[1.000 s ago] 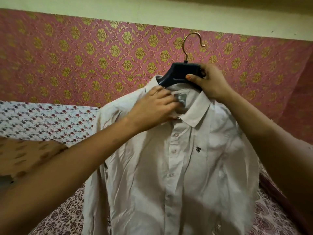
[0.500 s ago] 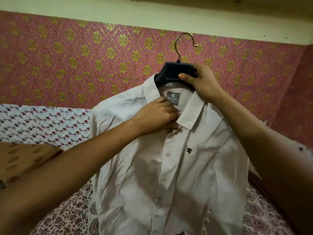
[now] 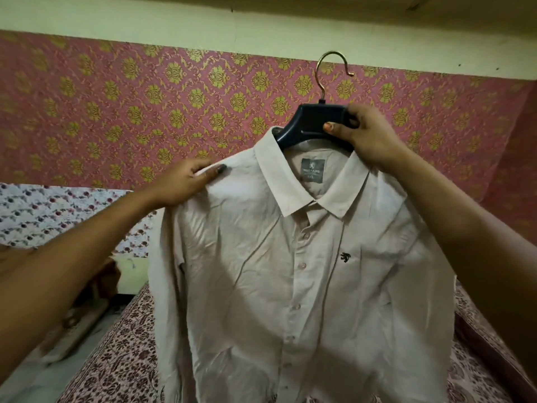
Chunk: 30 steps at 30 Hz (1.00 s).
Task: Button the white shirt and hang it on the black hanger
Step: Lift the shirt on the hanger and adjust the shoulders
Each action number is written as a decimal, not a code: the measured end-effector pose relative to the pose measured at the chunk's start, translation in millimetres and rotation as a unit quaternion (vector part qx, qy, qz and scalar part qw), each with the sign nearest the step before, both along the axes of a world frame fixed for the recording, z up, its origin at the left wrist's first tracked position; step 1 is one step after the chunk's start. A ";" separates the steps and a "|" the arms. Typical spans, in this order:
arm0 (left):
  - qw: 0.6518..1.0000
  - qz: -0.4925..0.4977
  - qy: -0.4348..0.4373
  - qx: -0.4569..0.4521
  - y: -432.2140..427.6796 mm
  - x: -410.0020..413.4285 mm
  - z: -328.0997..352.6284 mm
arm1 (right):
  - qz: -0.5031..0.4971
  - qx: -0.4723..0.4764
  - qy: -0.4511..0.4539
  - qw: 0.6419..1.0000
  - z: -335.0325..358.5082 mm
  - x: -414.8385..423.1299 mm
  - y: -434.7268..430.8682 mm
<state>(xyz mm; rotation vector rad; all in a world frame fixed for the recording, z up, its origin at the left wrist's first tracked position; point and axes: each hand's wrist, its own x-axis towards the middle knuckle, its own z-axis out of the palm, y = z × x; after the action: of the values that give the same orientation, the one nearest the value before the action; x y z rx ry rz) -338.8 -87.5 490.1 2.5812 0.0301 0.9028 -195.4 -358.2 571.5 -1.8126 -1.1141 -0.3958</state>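
The white shirt point(image 3: 290, 271) hangs in front of me on the black hanger point(image 3: 308, 123), its front placket buttoned down the middle. The hanger's gold hook point(image 3: 331, 68) points up, free in the air. My right hand point(image 3: 366, 135) grips the hanger's neck just above the collar. My left hand point(image 3: 186, 181) pinches the shirt's shoulder seam at the left, thumb on the front of the cloth. A grey label shows inside the open collar.
A bed with a maroon floral sheet point(image 3: 116, 359) lies below the shirt. Behind it hangs a pink and gold patterned wall cloth point(image 3: 145, 106). A floral pillow or cover point(image 3: 43, 213) sits at the left.
My left hand left the collar's front and moved left to the shirt's shoulder. The shirt and hanger were lifted and shifted right, and the collar now lies flat.
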 end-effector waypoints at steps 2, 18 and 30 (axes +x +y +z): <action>1.000 0.003 0.010 -0.007 4.5 -3.1 1.0 | 0.010 0.003 0.010 1.000 0.5 -3.1 3.2; 0.996 0.025 -0.027 0.081 -73.2 67.9 57.8 | 0.035 -0.005 0.040 0.999 -10.6 -5.8 15.1; 0.998 -0.005 -0.059 0.026 -61.6 56.2 55.6 | -0.026 -0.127 0.230 0.965 -79.4 63.0 -101.6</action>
<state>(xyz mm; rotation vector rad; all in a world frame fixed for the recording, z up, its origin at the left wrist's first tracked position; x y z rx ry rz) -282.6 -149.1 545.7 2.5681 -0.0388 1.0630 -132.4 -459.7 492.1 -2.0239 -0.8167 0.1472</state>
